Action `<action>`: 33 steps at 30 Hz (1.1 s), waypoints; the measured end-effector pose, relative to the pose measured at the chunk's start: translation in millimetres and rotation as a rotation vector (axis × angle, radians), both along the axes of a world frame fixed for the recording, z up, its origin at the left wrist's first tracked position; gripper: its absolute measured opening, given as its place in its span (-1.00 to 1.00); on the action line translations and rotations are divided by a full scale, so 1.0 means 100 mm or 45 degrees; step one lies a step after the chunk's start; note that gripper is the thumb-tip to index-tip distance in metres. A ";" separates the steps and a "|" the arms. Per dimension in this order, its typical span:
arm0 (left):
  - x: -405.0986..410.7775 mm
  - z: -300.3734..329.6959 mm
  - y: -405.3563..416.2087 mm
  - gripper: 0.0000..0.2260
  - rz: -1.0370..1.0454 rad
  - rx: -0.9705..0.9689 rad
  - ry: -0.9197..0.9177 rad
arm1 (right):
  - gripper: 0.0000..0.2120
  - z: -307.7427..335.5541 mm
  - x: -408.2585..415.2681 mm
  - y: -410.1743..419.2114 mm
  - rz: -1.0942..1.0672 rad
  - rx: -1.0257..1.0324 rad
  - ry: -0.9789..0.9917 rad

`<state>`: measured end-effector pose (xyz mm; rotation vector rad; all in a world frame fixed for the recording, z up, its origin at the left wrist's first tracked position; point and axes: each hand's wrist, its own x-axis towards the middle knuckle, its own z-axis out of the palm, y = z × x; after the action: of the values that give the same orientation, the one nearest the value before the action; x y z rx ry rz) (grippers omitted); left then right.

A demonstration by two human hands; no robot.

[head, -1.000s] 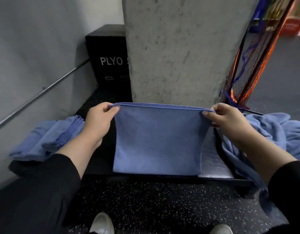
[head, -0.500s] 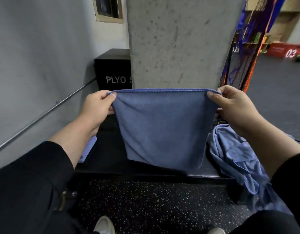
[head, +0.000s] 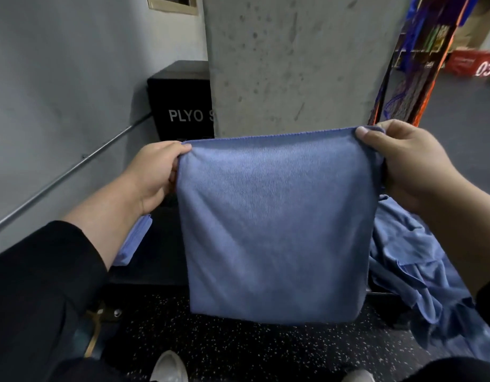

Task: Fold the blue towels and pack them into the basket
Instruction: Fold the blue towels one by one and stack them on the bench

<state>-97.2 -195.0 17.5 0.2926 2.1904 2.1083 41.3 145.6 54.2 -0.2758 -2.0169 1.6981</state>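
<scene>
A folded blue towel [head: 274, 224] hangs in the air in front of me, stretched flat between both hands. My left hand [head: 155, 175] pinches its top left corner and my right hand [head: 403, 164] pinches its top right corner. The towel's lower edge hangs free above the dark platform [head: 161, 244]. A pile of loose blue towels [head: 415, 266] lies on the right, partly hidden behind the held towel. A stack of folded blue towels [head: 133, 241] shows at the left, mostly hidden by my left forearm. No basket is in view.
A concrete pillar [head: 293, 64] stands right behind the towel. A black box marked PLYO [head: 183, 106] sits left of it, by a grey wall with a metal rail [head: 73, 172]. A netted rack [head: 415, 59] leans at the right. Speckled floor and my shoes lie below.
Both hands have lifted the towel off the platform and brought it closer to me, so it hangs free. My view has tilted upward.
</scene>
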 end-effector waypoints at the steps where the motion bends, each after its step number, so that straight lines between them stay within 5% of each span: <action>1: -0.10 -0.02 0.04 -0.72 0.022 -0.020 -0.004 | -0.80 -0.02 -0.13 0.02 -0.022 0.019 -0.003; 4: -0.45 -0.12 0.24 -0.70 0.103 -0.074 -0.020 | -0.76 -0.15 -0.66 0.11 -0.152 0.107 -0.033; 6: -0.70 -0.22 0.39 -0.89 0.154 -0.100 -0.021 | -0.70 -0.31 -1.09 0.22 -0.227 0.268 -0.108; 10: -0.95 -0.65 0.60 -0.56 0.286 -0.729 0.158 | -0.47 -0.84 -1.51 0.19 -0.225 0.763 -0.490; 14: -0.47 -1.53 0.70 -0.55 -0.208 -1.227 0.403 | -0.53 -1.83 -1.07 -0.21 0.232 1.150 -0.615; 17: -0.20 -2.06 0.61 -0.42 -0.735 -1.795 0.451 | -0.36 -2.48 -0.80 -0.30 0.579 1.363 -0.884; 27: -0.23 -2.08 0.46 -0.42 -0.644 -1.730 0.326 | -0.33 -2.63 -0.74 -0.12 0.632 1.458 -0.767; 33: -0.06 -2.05 0.37 -0.54 -0.058 -1.534 0.352 | -0.51 -2.54 -0.61 -0.02 0.486 1.425 -0.560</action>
<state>-102.8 -158.0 -187.6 0.4926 3.0463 0.4489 -19.2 143.3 -199.3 0.1573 -3.1351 0.4377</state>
